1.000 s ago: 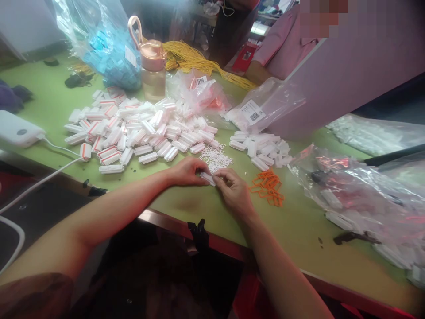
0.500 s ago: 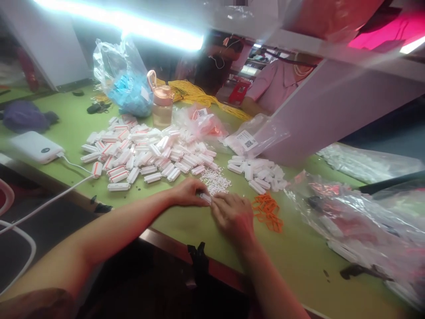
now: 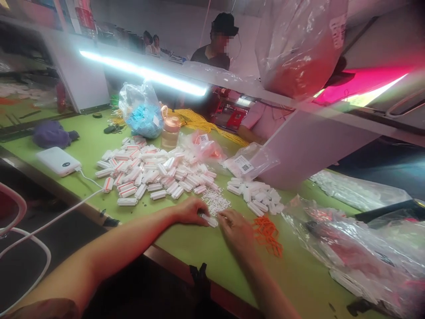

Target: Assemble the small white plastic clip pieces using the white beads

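Observation:
My left hand is closed on one end of a small white plastic casing, held just above the green table. Close by on the right is my right hand, its fingertips drawn together near the casing's free end. Whatever those fingertips pinch, if anything, is too small to make out. Behind both hands lies a heap of tiny white pins. Orange rectangular frames lie to the right of my right hand.
Many white casings, some with red stripes, are piled behind my left hand; plain white pieces lie right. A bottle, a power bank with cable and plastic bags surround them. A co-worker is beyond the partition.
The view has tilted up, so the table sits lower. My right fingers have moved apart from the white casing, which now shows more in my left hand.

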